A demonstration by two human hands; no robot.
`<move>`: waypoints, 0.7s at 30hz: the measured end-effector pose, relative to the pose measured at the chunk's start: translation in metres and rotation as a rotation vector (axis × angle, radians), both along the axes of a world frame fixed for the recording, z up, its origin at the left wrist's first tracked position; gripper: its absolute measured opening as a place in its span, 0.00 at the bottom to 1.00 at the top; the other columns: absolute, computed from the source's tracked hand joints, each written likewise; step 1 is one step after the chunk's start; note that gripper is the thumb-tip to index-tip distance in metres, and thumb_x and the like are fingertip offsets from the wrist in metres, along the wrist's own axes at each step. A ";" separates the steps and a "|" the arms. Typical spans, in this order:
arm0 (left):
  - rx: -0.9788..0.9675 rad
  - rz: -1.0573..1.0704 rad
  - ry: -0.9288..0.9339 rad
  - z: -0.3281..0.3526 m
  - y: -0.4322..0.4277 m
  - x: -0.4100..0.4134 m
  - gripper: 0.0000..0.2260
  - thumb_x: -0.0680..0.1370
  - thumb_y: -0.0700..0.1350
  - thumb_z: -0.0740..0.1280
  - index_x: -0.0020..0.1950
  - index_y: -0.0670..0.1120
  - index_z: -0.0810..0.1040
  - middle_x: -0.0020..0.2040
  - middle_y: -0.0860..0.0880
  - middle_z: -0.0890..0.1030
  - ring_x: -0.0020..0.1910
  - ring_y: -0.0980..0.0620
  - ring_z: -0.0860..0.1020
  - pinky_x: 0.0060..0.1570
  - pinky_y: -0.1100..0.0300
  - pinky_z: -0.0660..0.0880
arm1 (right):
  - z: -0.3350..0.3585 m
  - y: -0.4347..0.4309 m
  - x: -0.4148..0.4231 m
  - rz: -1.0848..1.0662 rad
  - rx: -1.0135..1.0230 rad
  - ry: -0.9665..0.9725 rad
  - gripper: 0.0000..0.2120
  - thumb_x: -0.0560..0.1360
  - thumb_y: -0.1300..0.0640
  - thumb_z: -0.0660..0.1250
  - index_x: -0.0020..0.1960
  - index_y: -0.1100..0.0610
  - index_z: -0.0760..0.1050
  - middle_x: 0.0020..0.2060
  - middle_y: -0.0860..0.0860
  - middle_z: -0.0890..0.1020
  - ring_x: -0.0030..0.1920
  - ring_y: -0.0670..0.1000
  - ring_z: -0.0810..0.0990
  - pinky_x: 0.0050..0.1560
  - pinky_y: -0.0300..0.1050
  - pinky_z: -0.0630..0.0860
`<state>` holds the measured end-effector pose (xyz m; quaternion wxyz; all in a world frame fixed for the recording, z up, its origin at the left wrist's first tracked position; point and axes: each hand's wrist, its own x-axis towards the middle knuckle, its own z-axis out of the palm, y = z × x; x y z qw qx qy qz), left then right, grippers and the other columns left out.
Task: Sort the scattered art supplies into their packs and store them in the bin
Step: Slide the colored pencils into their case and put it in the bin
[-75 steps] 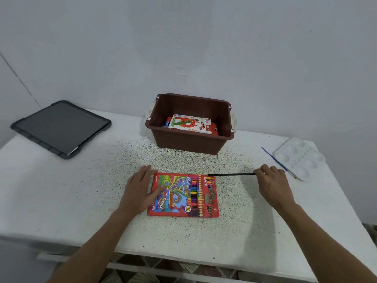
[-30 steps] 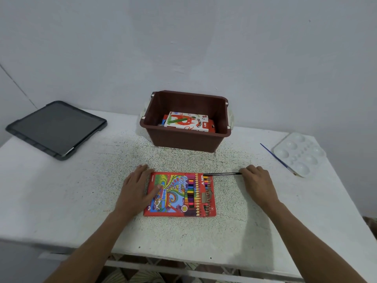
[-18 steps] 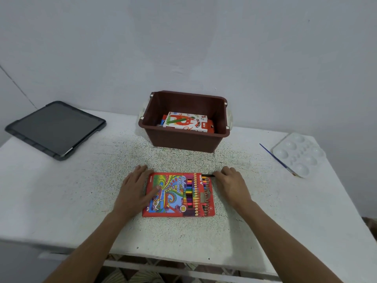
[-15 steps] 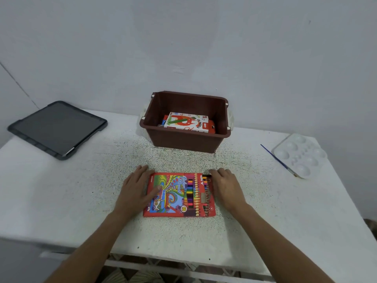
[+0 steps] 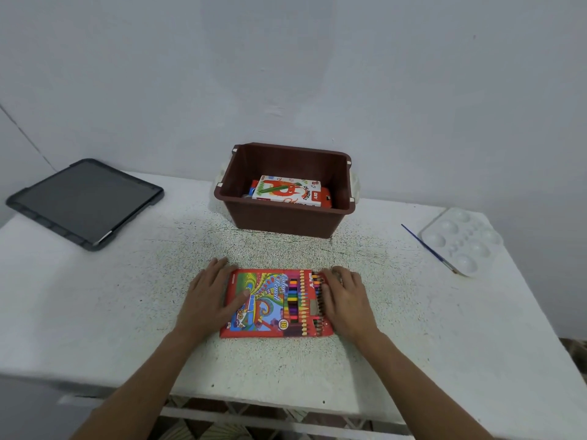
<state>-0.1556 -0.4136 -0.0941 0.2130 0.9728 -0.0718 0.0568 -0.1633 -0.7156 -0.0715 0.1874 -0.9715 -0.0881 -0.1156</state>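
Head view takes in the wide white table [image 5: 95, 312], speckled across its middle, with a dark tablet [image 5: 84, 201] lying flat at the far left corner. A brown bin [image 5: 286, 220] stands at the back centre against the wall. A white paint palette [image 5: 460, 239] sits well apart on the far right. Nearest the person, in front of the bin, the red pencil pack [image 5: 273, 303] lies flat with its row of coloured pencils showing through the window. An oil pastel box [image 5: 287, 193] is already down inside the bin. The left hand [image 5: 209, 296] lies flat beside the pack's left edge, fingers straight and thumb resting on the cover, steadying it. The right hand [image 5: 347, 296] lies along the pack's right edge, fingers laid out fairly straight over the open end and gripping nothing, as if pressing the pencil ends home. A thin blue paintbrush [image 5: 427, 247] lies loose just beside the palette. To my eye the pencils are now all in, so this is the tail of the packing step. Next the pack's flap, if it has one, wants closing; I cannot see it under the fingers. Then both hands need a grip on the pack's edges, keeping it level so nothing slides out, to lift it over the rim and onto the pastel box, and after that the brush and palette remain
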 end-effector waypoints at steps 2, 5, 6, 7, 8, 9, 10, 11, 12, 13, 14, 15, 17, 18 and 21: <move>0.003 -0.007 -0.005 -0.001 0.000 0.000 0.34 0.75 0.71 0.53 0.72 0.50 0.69 0.76 0.48 0.67 0.76 0.46 0.62 0.71 0.48 0.55 | -0.004 -0.003 -0.004 0.008 -0.096 0.016 0.23 0.83 0.46 0.48 0.68 0.56 0.72 0.64 0.56 0.75 0.62 0.55 0.70 0.62 0.52 0.73; 0.004 -0.010 -0.002 -0.002 0.001 0.001 0.35 0.74 0.72 0.52 0.73 0.50 0.68 0.76 0.48 0.67 0.76 0.46 0.62 0.71 0.49 0.53 | -0.011 -0.003 -0.007 0.007 -0.189 0.138 0.28 0.84 0.42 0.42 0.75 0.56 0.66 0.72 0.59 0.69 0.71 0.60 0.66 0.70 0.57 0.67; 0.005 -0.008 -0.003 -0.002 0.001 0.001 0.36 0.74 0.72 0.51 0.73 0.50 0.68 0.76 0.48 0.67 0.76 0.46 0.62 0.71 0.49 0.53 | -0.013 -0.003 -0.008 0.011 -0.211 0.172 0.29 0.84 0.42 0.41 0.76 0.56 0.64 0.73 0.60 0.67 0.73 0.62 0.65 0.72 0.58 0.65; 0.007 -0.006 -0.003 -0.002 0.001 0.001 0.36 0.74 0.73 0.51 0.73 0.50 0.68 0.76 0.48 0.67 0.76 0.46 0.62 0.71 0.49 0.53 | -0.013 -0.002 -0.008 0.018 -0.227 0.200 0.29 0.84 0.41 0.42 0.77 0.55 0.62 0.74 0.60 0.66 0.74 0.63 0.63 0.72 0.59 0.64; 0.009 -0.006 -0.003 -0.002 0.001 0.001 0.37 0.74 0.73 0.51 0.73 0.50 0.68 0.76 0.48 0.67 0.76 0.46 0.62 0.71 0.48 0.54 | -0.012 -0.001 -0.009 0.020 -0.233 0.219 0.29 0.83 0.41 0.42 0.77 0.55 0.61 0.75 0.61 0.65 0.75 0.63 0.62 0.73 0.60 0.63; 0.007 -0.004 -0.003 -0.002 0.000 0.001 0.37 0.74 0.73 0.51 0.73 0.49 0.68 0.76 0.47 0.67 0.76 0.45 0.62 0.71 0.48 0.54 | -0.010 0.001 -0.008 0.024 -0.235 0.241 0.29 0.83 0.41 0.41 0.77 0.55 0.60 0.75 0.61 0.64 0.75 0.64 0.61 0.73 0.60 0.62; 0.003 -0.002 -0.003 -0.002 0.000 0.001 0.36 0.74 0.72 0.51 0.73 0.49 0.68 0.76 0.47 0.67 0.76 0.45 0.63 0.71 0.48 0.54 | -0.009 0.001 -0.008 0.036 -0.240 0.259 0.30 0.83 0.42 0.40 0.78 0.56 0.60 0.75 0.61 0.64 0.75 0.65 0.60 0.73 0.61 0.62; -0.001 -0.002 -0.001 -0.002 0.000 0.001 0.36 0.74 0.72 0.52 0.73 0.49 0.69 0.76 0.47 0.67 0.76 0.46 0.62 0.71 0.48 0.54 | -0.011 0.000 -0.007 0.050 -0.255 0.273 0.31 0.83 0.42 0.37 0.78 0.56 0.59 0.75 0.61 0.63 0.76 0.65 0.58 0.73 0.63 0.61; -0.002 -0.005 -0.001 -0.002 0.000 0.001 0.35 0.74 0.71 0.53 0.73 0.49 0.69 0.76 0.47 0.67 0.77 0.46 0.62 0.72 0.49 0.54 | -0.015 -0.002 -0.005 0.068 -0.280 0.292 0.32 0.83 0.42 0.34 0.79 0.57 0.56 0.77 0.61 0.61 0.77 0.64 0.54 0.74 0.63 0.59; 0.000 -0.012 -0.002 -0.003 0.000 0.001 0.35 0.74 0.70 0.54 0.73 0.49 0.68 0.76 0.48 0.67 0.77 0.47 0.61 0.72 0.50 0.54 | -0.018 -0.005 -0.003 0.077 -0.301 0.324 0.32 0.82 0.42 0.33 0.80 0.56 0.52 0.78 0.59 0.58 0.78 0.63 0.49 0.75 0.63 0.56; 0.001 -0.017 -0.002 -0.003 0.001 0.001 0.35 0.74 0.70 0.54 0.73 0.50 0.68 0.76 0.48 0.66 0.77 0.48 0.60 0.72 0.51 0.53 | -0.021 -0.006 -0.002 0.081 -0.312 0.359 0.31 0.83 0.42 0.34 0.80 0.56 0.50 0.78 0.58 0.56 0.79 0.62 0.45 0.75 0.62 0.54; 0.000 -0.021 0.000 -0.003 0.002 0.001 0.35 0.74 0.70 0.54 0.73 0.50 0.68 0.76 0.48 0.66 0.77 0.48 0.59 0.72 0.51 0.53 | -0.021 -0.005 -0.001 0.088 -0.310 0.374 0.30 0.83 0.42 0.36 0.80 0.57 0.50 0.79 0.58 0.55 0.79 0.63 0.44 0.75 0.63 0.54; 0.002 -0.028 0.001 -0.003 0.003 0.001 0.36 0.73 0.71 0.54 0.73 0.50 0.67 0.77 0.48 0.65 0.78 0.48 0.59 0.72 0.51 0.52 | -0.018 -0.001 -0.003 0.107 -0.296 0.380 0.30 0.83 0.41 0.39 0.78 0.58 0.53 0.78 0.59 0.55 0.78 0.65 0.46 0.75 0.65 0.54; 0.010 -0.035 -0.004 -0.004 0.004 0.000 0.37 0.73 0.72 0.54 0.74 0.50 0.67 0.77 0.48 0.65 0.78 0.47 0.59 0.72 0.51 0.52 | -0.013 0.002 -0.005 0.095 -0.274 0.371 0.32 0.81 0.39 0.37 0.79 0.57 0.51 0.79 0.59 0.53 0.78 0.64 0.44 0.76 0.64 0.51; 0.034 -0.062 -0.001 -0.004 0.004 0.001 0.41 0.71 0.76 0.52 0.74 0.51 0.66 0.77 0.48 0.64 0.78 0.46 0.58 0.73 0.50 0.52 | -0.010 0.006 -0.008 0.074 -0.204 0.341 0.42 0.74 0.30 0.26 0.80 0.51 0.43 0.79 0.55 0.43 0.78 0.60 0.37 0.77 0.61 0.45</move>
